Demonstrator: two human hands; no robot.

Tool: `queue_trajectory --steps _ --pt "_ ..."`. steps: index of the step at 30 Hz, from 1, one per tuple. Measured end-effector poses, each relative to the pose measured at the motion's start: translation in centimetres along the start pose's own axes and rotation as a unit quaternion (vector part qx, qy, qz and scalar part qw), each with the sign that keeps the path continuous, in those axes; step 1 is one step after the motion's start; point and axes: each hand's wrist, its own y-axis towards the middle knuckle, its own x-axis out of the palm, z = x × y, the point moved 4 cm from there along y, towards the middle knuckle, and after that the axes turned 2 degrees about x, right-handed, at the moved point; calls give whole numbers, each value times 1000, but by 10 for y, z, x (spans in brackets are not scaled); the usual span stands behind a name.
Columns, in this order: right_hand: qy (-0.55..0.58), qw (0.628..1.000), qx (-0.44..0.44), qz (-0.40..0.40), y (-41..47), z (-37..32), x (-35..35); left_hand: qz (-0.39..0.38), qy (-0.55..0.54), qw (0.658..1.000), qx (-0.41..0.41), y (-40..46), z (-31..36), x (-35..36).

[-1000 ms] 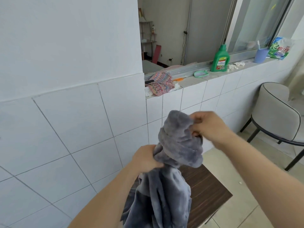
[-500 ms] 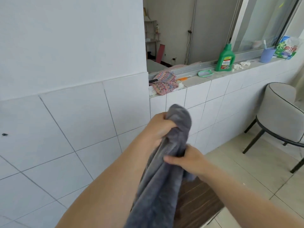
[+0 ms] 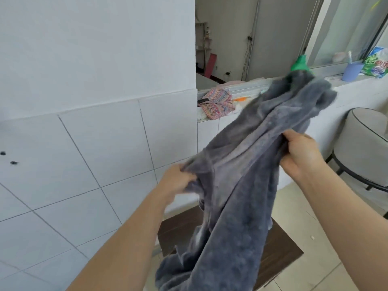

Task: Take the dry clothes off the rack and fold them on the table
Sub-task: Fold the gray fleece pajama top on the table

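Grey fleece garment (image 3: 241, 185): bunched, hanging between both hands, above the table (image 3: 281, 255).
Left hand (image 3: 178, 183): fingers gripping one edge.
Right hand (image 3: 302, 154): clutching the opposite edge.
Progress: off the rack; folding not begun.

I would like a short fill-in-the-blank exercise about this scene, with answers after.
1. Both hands grip a fluffy ____ garment.
2. The left hand and right hand hold it above a dark ____ table.
3. A blue cup stands on the tiled ____.

Answers: grey; wooden; ledge
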Motion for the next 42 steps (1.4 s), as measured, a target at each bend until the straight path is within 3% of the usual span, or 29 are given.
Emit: queue_trajectory --steps 2,4,5,6,8,10,11,14,15,17,19,22,24,26,28,30,33,37,39,40,42 --pt "-101 989 -34 99 15 -1 -23 -16 -171 985 3 3 27 -14" --pt "-322 928 -37 185 15 10 -35 -40 -283 958 32 2 59 -21" --pt "-392 897 -71 188 6 19 -33 -57 -324 943 53 0 77 -21" --pt "-431 880 -120 158 -4 30 -27 -75 -358 928 71 -3 94 -20" --pt "-422 894 -151 -7 -23 58 -9 -110 -392 908 96 -9 123 -11" --pt "-388 901 -32 -192 -39 88 5 -141 -407 897 104 -15 138 -1" --pt "-372 896 28 -240 -43 96 6 -147 -422 889 104 -15 141 2" --pt "-240 913 183 -275 -47 101 1 -130 -492 856 97 -9 131 1" --pt "-208 911 201 -293 -51 101 3 -122 -496 855 94 -7 124 0" --pt "-255 893 162 -333 -57 104 10 -115 -473 870 85 -4 107 2" --pt "-327 904 82 -264 -56 103 13 -108 -398 908 73 -5 84 9" --pt "-238 963 69 -105 -46 90 18 -84 -192 975 70 -19 33 21" --pt "-181 979 81 -56 -40 78 25 -99 6 988 115 -29 1 40" --pt "-200 976 64 -53 -35 66 34 -60 139 983 106 -34 -22 47" --pt "-289 954 14 -72 -30 53 37 -4 96 995 31 -33 -35 36" --pt "-405 909 -73 -60 -20 36 28 8 -78 997 -25 -30 -33 13" --pt "-511 848 -137 34 -2 15 0 17 -276 959 -67 -26 -11 -24" --pt "-543 824 -125 102 17 24 -28 -33 -369 927 -64 -30 38 -39" --pt "-490 842 -187 124 0 28 -21 -61 -389 917 -59 -31 60 -33" --pt "-459 852 -235 95 -12 32 -12 -76 -398 912 -58 -31 68 -28" --pt "-438 858 -258 -65 -40 52 13 -106 -404 907 -55 -33 82 -17"
